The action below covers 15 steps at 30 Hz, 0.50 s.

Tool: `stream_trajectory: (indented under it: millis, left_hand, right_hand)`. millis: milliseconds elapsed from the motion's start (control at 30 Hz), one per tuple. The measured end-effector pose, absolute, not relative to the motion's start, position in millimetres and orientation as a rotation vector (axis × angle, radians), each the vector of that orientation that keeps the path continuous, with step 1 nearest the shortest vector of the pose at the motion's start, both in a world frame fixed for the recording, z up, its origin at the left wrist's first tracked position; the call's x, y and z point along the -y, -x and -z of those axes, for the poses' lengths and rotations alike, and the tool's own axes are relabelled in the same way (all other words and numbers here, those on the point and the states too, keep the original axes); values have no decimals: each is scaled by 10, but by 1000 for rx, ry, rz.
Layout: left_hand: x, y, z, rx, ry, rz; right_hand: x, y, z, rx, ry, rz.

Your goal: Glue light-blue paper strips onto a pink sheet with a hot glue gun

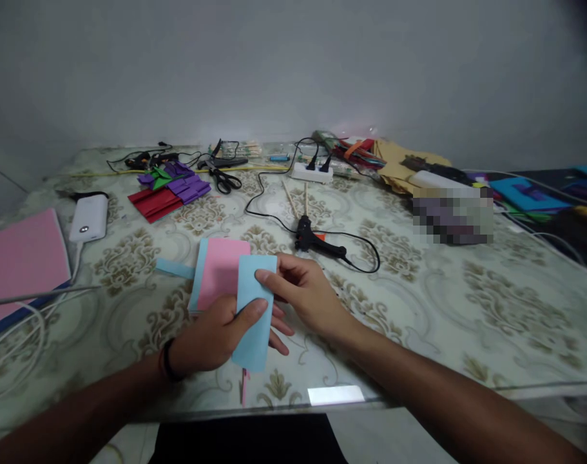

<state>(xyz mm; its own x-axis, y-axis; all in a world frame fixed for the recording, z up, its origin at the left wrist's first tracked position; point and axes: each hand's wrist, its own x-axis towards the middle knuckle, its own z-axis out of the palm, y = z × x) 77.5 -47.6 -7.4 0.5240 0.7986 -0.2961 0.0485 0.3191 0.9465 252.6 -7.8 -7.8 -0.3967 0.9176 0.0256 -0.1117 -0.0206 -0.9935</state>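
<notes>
A light blue paper strip (255,322) is held upright between both hands above the table's front part. My left hand (225,328) grips it low, thumb across its face and fingers behind it. Near its top right edge, my right hand (305,290) pinches it between thumb and fingers. Just behind lies a stack of pink paper (220,267) with a light blue border along its left side, partly hidden by the strip and my left hand. A narrow blue paper piece (174,268) sticks out to its left. Below the strip, a thin pink piece (245,386) lies on the table.
Behind my right hand rests a black glue gun (317,240), its cord running to a white power strip (312,173). Scissors (224,180) and folded coloured paper (170,190) lie back left. A white power bank (89,218) and pink sheet (25,264) sit left on the patterned table (419,309).
</notes>
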Motion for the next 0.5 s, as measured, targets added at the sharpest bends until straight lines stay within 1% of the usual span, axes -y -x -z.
stream_trajectory:
  millis: [267,500]
  left_hand:
    - [470,-726,105,-870,-1111,-594]
    - [428,-681,101,-852,-1145,-519]
  right_hand:
    - [102,-2496,60,1386,952,-1542]
    - [95,-2499,101,1378,953,-1577]
